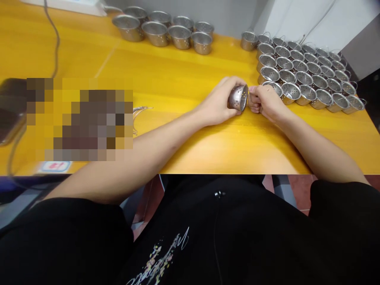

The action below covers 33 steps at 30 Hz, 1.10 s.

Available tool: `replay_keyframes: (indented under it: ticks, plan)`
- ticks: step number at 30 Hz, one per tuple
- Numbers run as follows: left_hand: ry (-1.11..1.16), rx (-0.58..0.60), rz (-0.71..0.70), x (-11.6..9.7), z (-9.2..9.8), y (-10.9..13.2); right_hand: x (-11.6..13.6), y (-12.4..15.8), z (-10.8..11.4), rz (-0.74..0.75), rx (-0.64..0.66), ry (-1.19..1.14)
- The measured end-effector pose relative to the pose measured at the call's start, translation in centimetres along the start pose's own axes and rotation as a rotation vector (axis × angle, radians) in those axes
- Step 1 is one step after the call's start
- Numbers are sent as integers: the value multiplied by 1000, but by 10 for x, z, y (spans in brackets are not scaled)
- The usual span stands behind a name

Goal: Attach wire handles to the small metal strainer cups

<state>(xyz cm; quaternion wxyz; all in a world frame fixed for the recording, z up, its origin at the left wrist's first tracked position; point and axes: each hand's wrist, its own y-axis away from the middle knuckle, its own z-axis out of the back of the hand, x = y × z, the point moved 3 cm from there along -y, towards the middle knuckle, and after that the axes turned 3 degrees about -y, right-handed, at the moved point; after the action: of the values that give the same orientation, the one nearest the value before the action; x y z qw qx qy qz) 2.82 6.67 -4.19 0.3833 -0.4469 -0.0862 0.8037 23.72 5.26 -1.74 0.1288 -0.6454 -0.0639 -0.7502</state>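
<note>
Item: left hand (218, 102) — fingers curving around and gripping one perforated cup (236, 98), which is being held on its side, mouth facing three o'clock.

Item: right hand (265, 101), at the cup's three o'clock — fingers curling inward, thumb and forefinger pressing together just beside the rim; anything they are pinching is not showing clearly.

Step in hand, by judgement: the right hand is working at the rim, perhaps fitting wire there. The next move is calling for a steady cup and a fine, well-aimed pinch.

Item: wire pieces (136, 114), lying at nine o'clock, near the left forearm (166, 141).

Item: single cup (248, 42), standing at twelve o'clock.

Item: block of handled cups (306, 95), standing between two and three o'clock.

Item: double row of cups (179, 38), no handles showing, standing between ten and eleven o'clock.

Support: yellow table (222, 152), carrying all standing stock.
</note>
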Motion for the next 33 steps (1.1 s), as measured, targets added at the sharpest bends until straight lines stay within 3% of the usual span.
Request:
replay_keyframes:
  ticks: [21,33]
  plan:
    - [-39,-3,-38,-1,3,3,7,5,0,66,127,35]
    - [-56,39,-16,-12,6,5,-3,0,7,86,176,-19]
